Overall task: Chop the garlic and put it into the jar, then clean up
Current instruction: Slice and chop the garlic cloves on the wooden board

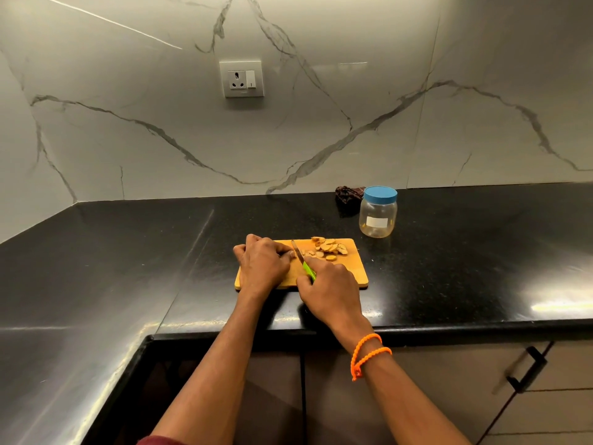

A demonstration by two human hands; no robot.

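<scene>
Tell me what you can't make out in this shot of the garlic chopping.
Head view, the only one:
- The uncut piece under the left hand: curled fingers hide it.
- The knife handle: mostly hidden inside the right hand.
- The jar label: too small to read.
- The dark bundle behind the jar: too dim and partly blocked to identify.
- The slices on the cutting board: too small to count.

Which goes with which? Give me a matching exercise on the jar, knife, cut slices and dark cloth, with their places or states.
Things:
1. jar
2. knife
3. cut slices
4. dark cloth

Places or states:
A. piled on the cutting board
B. against the wall, behind the jar
C. held in the right hand
D. closed with a blue lid, on the counter

Pairs: 1-D, 2-C, 3-A, 4-B
</scene>
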